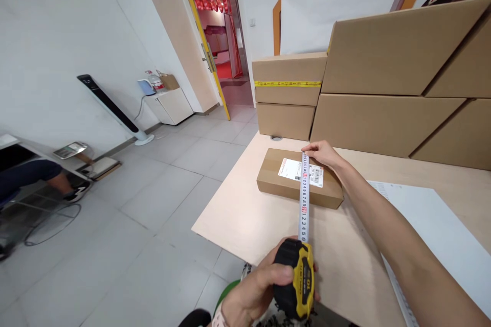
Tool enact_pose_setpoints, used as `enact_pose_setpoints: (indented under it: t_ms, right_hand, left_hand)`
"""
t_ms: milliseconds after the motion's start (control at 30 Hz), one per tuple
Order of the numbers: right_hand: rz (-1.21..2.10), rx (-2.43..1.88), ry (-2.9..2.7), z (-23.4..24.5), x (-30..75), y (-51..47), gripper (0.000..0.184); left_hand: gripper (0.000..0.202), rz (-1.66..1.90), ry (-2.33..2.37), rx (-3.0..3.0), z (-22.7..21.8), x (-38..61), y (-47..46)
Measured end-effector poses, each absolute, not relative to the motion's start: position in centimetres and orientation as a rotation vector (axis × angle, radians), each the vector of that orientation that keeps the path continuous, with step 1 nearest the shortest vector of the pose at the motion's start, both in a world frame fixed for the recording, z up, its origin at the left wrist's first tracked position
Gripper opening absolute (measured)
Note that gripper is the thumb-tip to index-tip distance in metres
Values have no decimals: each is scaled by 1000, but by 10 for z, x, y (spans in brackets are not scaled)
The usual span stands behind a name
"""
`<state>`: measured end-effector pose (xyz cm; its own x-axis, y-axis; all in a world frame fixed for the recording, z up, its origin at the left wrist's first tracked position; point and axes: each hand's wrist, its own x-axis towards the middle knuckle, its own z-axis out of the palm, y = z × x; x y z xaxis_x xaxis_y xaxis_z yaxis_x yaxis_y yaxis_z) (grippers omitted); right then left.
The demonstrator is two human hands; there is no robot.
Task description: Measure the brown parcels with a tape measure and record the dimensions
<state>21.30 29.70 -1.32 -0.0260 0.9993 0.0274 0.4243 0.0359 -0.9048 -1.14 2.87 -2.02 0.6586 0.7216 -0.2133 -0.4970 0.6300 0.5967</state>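
Tape measure: hard case, probably weighty, gripped in your left hand; best held round its sides. Blade: likely springy, end pinched by your right hand at the far edge of the cardboard box (labelled, probably stiff) on the table.

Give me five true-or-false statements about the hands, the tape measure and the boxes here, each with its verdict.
1. The left hand grips the black and yellow tape measure. True.
2. The right hand is apart from the tape blade. False: it holds the blade's end at the far edge of the small box.
3. The blade crosses the white label on the small box. True.
4. The small box's top is wide open. False: it is closed.
5. A yellow strip runs across one of the boxes behind. True.
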Motion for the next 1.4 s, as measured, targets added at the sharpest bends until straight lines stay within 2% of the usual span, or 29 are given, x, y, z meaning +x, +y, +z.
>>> enact_pose_setpoints:
  t_ms: [100,267,400,500,600,733,867,967,1200,1400]
  right_hand:
    - [959,-1483,-1539,-2,211,292,10]
    - [836,-1388,-1467,39,232,264,35]
    - [648,-1389,-1285,32,269,215,33]
    - [845,-1561,-1175,-3,285,173,36]
    - [1008,-1705,-1190,-31,280,138,51]
    - [1185,-1484,-1419,-23,252,111,67]
    - [1147,-1417,-1514,10,240,100,63]
    - [1083,-1444,-1575,20,246,101,69]
    - [787,-1588,-1500,7,257,140,56]
    - [794,-1535,-1443,-9,252,170,50]
  left_hand:
    - [65,726,454,545,-20,-15,30]
    - [74,816,480,744,-3,-39,36]
    - [80,1031,704,975,4,-67,60]
    - [70,1137,833,982,-5,-78,88]
    - [53,1158,839,946,-19,-79,112]
    - [50,1126,819,924,-20,-77,122]
    - [55,1142,798,943,4,-88,113]
    - [62,1201,781,959,28,-97,109]
    - [59,1226,801,999,57,-86,135]
    - [56,1264,861,1045,71,-75,132]
